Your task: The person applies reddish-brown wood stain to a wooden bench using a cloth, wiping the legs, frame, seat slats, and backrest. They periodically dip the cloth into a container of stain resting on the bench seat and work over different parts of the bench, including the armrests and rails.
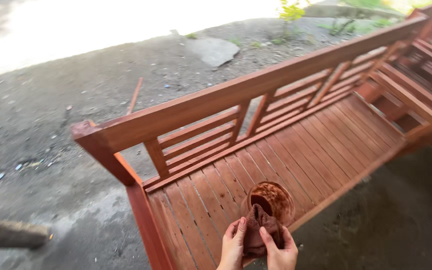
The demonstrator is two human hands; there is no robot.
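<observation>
Left hand (233,246) and right hand (281,248) are gripping 1 rag (259,229), fingers pinching it narrowly; bowl (272,200) is sitting just beyond the fingertips on bench (306,150).

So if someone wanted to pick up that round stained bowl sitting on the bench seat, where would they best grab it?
Probably by the far rim of the bowl, reaching from above. It stands upright on the bench slats with its mouth open, and dark liquid shows inside, so it should stay level. The near side is crowded: the left hand and right hand hold a brown cloth there.
</observation>
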